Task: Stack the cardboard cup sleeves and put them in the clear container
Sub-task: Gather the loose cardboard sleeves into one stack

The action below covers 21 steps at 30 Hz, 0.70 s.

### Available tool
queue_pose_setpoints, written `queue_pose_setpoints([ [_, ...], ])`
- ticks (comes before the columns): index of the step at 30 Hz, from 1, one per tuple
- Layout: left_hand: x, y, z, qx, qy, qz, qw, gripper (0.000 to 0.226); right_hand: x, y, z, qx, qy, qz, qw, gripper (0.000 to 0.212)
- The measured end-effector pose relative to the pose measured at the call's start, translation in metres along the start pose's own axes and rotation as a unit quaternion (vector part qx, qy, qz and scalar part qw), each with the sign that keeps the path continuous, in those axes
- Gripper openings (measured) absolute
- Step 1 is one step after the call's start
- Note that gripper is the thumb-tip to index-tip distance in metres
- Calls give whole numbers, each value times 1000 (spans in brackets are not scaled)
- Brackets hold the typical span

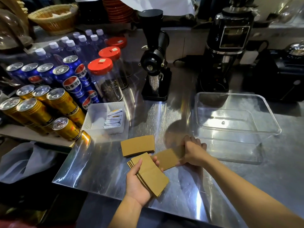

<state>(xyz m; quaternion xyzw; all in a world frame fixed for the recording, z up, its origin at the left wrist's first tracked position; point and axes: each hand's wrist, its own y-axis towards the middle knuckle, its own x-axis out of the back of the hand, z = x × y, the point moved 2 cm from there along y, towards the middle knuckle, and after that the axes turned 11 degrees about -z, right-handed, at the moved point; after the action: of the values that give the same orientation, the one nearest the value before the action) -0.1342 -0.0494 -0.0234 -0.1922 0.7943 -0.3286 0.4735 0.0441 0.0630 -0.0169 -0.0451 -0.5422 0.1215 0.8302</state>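
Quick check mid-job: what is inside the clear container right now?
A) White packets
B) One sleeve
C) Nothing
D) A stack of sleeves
C: the clear container shows only its bare bottom, while the sleeves are in the left hand, under the right hand and on the counter.

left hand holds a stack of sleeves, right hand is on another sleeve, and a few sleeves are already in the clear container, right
Not quite. The head view shows the clear container empty: no sleeves are in it yet. The rest stands: the left hand holds a stack of sleeves, and the right hand is on another sleeve. One more sleeve lies on the steel counter.
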Motion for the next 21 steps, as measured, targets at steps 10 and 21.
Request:
queue_pose_setpoints([
  [10, -26, 0, -19, -48, 88, 50, 994, 42, 5, -15, -15, -34, 363, -56, 930, 23],
  [21, -73, -9, -18, 36, 361, 188, 913, 44, 72, -19, 9, 114, 283, 20, 952, 26],
])
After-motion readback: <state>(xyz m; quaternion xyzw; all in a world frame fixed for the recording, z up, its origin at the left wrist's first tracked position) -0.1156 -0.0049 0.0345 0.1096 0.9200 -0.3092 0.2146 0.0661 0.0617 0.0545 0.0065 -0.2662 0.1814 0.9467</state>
